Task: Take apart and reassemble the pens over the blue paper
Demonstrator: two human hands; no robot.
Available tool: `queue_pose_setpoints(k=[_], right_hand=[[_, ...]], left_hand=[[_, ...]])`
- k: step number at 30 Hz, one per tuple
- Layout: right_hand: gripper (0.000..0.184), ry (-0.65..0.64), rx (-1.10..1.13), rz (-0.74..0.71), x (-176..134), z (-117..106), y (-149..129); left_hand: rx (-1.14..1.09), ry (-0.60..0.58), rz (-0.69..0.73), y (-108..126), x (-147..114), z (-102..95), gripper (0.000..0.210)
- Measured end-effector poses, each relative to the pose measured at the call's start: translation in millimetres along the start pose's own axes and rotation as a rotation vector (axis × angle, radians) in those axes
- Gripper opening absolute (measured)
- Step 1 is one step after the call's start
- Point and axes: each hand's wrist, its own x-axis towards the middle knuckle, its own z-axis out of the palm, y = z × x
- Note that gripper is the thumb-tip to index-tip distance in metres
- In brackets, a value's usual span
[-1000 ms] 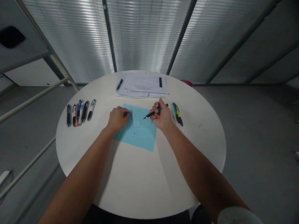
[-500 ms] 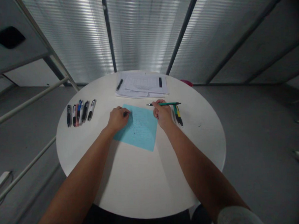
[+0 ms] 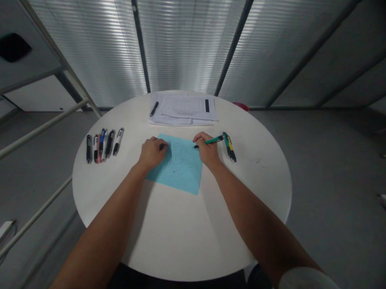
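My left hand [image 3: 151, 153] is closed at the upper left of a light blue sheet of paper [image 3: 181, 166], with its side resting there. From its fingertips pokes a short black object [image 3: 162, 146]; its kind is too small and covered to tell. At the sheet's right edge, my right hand [image 3: 208, 151] grips a green pen [image 3: 215, 140]. The pen slants, dark tip toward the paper; whether it touches is unclear. Faint lines of writing cover part of the sheet. Just right of this hand lie a green pen [image 3: 226, 144] and a yellow-and-black pen [image 3: 231, 148].
Several pens [image 3: 102, 145] lie in a row at the left of the round white table [image 3: 180, 234]. Stacked printed papers [image 3: 185, 108] are at the far edge, with a black pen [image 3: 154, 108] on top. A metal rail [image 3: 35, 133] stands left of the table.
My right hand has turned and lowered the green pen from nearly level to a slant, its tip now by the sheet's right edge. My left hand has stayed in place.
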Motion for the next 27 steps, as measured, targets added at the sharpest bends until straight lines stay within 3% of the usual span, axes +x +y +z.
queue_pose_setpoints(k=[8,16,22,27], right_hand=[[0.025,-0.096,-0.132,0.071,1.1,2.2,5.0],[0.025,-0.208,-0.125,0.005,-0.2,2.9,1.0],[0.026,-0.054,-0.303,0.117,-0.7,2.7,-1.7],[0.025,0.020,-0.081,0.058,3.2,2.5,4.4]], left_hand=[[0.001,0.000,0.006,-1.4,0.2,0.6,0.030],[-0.001,0.002,0.009,-1.1,0.6,0.7,0.030],[0.011,-0.007,0.007,-1.6,0.7,0.8,0.030],[0.012,-0.014,-0.005,-0.7,0.4,-0.6,0.030]])
